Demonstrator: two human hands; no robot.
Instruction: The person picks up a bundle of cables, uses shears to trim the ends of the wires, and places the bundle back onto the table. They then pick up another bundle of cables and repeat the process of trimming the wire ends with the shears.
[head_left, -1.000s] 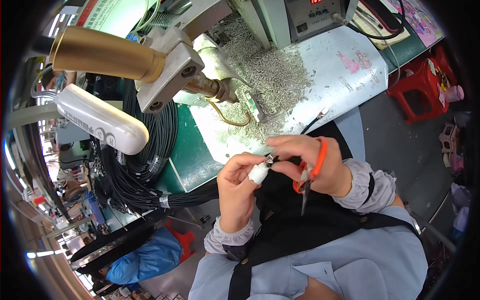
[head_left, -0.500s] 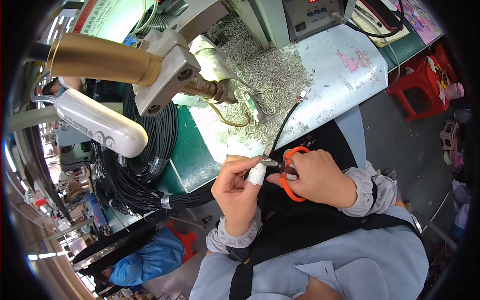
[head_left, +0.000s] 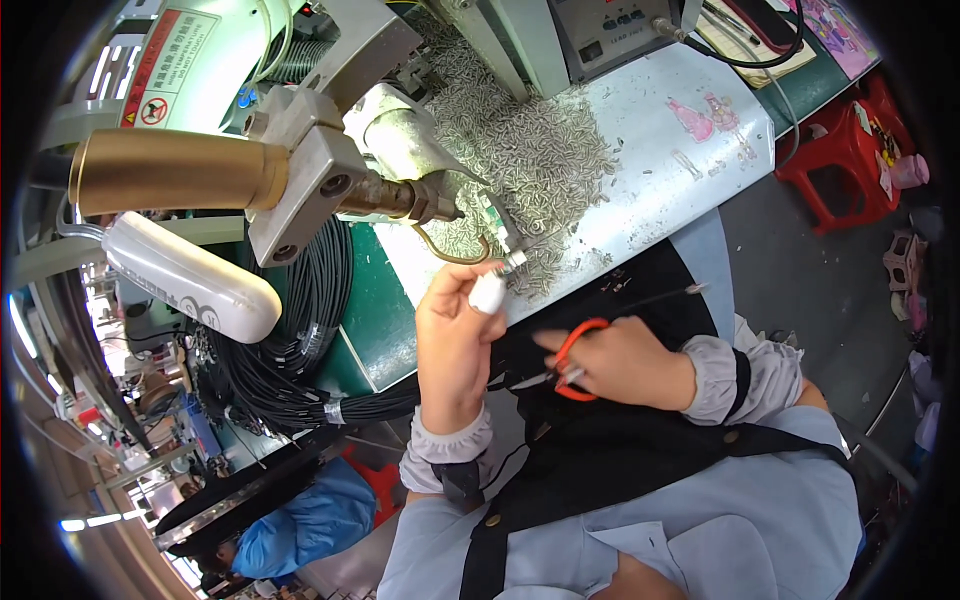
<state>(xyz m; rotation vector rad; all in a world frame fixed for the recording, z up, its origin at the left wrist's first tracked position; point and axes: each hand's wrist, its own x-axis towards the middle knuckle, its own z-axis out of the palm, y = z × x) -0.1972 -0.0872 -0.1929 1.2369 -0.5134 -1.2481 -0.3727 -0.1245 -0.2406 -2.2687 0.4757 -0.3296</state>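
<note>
Scissors (head_left: 570, 362) with orange handles sit in the right hand (head_left: 625, 362), fingers curled through and around the loops so the hand is closed on them, the short blades pointing left toward the person's lap and looking nearly shut, though motion blur makes that hard to judge. Up and to the left, the left hand (head_left: 455, 335) is raised to the bench edge, its fingertips pinched tight on a small metal connector piece (head_left: 512, 262); one fingertip wears a white finger cot (head_left: 488, 293). That piece is held just below the brass hook (head_left: 450, 252) hanging from the machine nozzle (head_left: 400, 197), near it but seemingly not touching. Behind it a heap of small metal parts (head_left: 540, 160) spreads over the white bench top (head_left: 680, 160), and a thick bundle of black cables (head_left: 300, 340) droops off the left side of the bench. What could go wrong from here, as I judge it: the pinch covers only a sliver of the part, so a slight twist against the hook could flick it into the heap, where it would be lost among lookalikes (they seem alike at this distance). The blades also point toward the left forearm, so a hurried swing upward could nick the sleeve or wrist.
</note>
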